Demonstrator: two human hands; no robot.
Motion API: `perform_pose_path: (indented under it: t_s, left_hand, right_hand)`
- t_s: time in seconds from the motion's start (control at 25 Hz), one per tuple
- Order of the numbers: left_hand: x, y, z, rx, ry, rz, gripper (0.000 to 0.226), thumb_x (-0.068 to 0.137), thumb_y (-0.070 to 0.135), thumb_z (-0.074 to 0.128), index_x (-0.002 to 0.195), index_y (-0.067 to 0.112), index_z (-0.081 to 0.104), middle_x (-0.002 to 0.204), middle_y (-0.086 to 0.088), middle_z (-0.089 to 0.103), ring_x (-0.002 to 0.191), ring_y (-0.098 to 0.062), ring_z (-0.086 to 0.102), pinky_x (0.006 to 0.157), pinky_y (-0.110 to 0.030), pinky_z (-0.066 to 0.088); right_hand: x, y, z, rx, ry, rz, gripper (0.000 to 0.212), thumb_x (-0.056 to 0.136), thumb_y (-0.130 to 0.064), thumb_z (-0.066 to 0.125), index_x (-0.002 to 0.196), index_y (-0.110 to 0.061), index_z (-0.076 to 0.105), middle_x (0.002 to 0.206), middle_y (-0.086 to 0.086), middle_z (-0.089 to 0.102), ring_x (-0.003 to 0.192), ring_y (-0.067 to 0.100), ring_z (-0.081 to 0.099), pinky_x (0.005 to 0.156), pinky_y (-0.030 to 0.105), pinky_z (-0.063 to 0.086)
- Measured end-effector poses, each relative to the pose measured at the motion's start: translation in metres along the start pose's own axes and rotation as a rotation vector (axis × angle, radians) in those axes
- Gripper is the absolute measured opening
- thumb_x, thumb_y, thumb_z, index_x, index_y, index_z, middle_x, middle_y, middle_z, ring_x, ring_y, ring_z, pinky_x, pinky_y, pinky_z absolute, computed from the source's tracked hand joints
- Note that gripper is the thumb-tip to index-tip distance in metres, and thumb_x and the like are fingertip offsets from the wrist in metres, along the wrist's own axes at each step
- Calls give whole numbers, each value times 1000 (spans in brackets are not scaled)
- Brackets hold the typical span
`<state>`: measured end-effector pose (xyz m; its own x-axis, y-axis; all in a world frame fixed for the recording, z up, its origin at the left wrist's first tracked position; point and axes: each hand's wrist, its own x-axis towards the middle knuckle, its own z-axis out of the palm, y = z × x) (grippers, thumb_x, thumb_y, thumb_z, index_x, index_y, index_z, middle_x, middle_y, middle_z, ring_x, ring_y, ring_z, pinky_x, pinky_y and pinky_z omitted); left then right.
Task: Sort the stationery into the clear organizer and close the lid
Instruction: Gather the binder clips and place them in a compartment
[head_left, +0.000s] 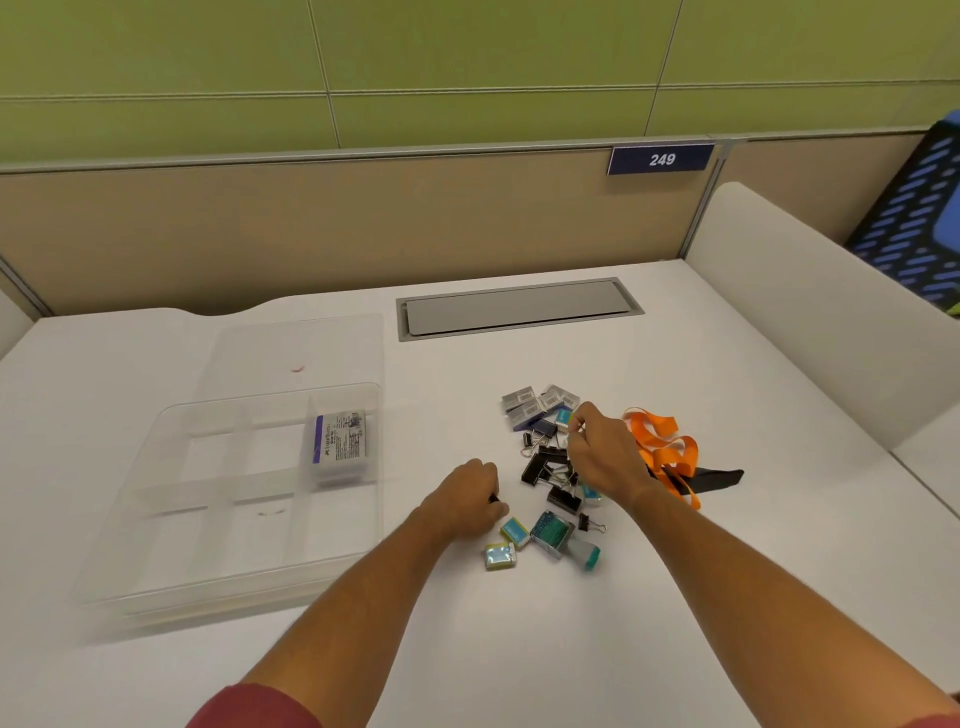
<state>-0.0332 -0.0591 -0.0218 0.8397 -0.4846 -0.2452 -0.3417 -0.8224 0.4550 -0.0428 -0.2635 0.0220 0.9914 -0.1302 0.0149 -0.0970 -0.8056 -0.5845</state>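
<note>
While the clear organizer (234, 499) lies open at nine o'clock awaiting sorting, the left hand (467, 499) curls round something dark and the right hand (602, 452) pinches a small packet from the three-o'clock pile (550, 467).

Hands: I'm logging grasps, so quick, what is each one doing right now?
Left hand: fingers curled round a small black item, likely a binder clip.
Right hand: pinches a small teal packet over the pile.

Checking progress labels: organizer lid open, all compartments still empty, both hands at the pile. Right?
Not quite. The head view shows one box already in the organizer, in a far right compartment. Lid open and both hands at the pile stand.
</note>
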Motion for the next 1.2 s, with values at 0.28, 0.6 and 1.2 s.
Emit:
perform_pose_path:
  t_s: [0.28, 0.6, 1.2]
  left_hand:
    - [-3, 8, -9, -108, 67, 63, 18, 91, 21, 52, 76, 11, 45, 75, -11, 41, 70, -20, 35, 61, -34, 28]
    - [0, 16, -6, -158, 36, 3, 9, 86, 14, 50, 86, 6, 48, 81, -13, 57, 71, -23, 46, 60, -34, 34]
    - [-4, 22, -10, -2, 105, 17, 29, 95, 18, 41, 66, 16, 35, 66, 0, 40, 71, -24, 43, 55, -32, 29]
  right_hand:
    - [-18, 11, -3, -12, -10, 27, 22, 93, -22, 43, 74, -11, 46, 63, 3, 51, 59, 18, 43, 52, 32, 28]
    - [-42, 35, -7, 19, -318, 162, 27, 95, -13, 45, 72, -17, 58, 96, 6, 68, 89, 19, 61, 78, 35, 50]
    - [-50, 42, -8, -40, -329, 116, 19, 72, -13, 73, 70, -16, 55, 74, 3, 63, 65, 12, 54, 55, 23, 42]
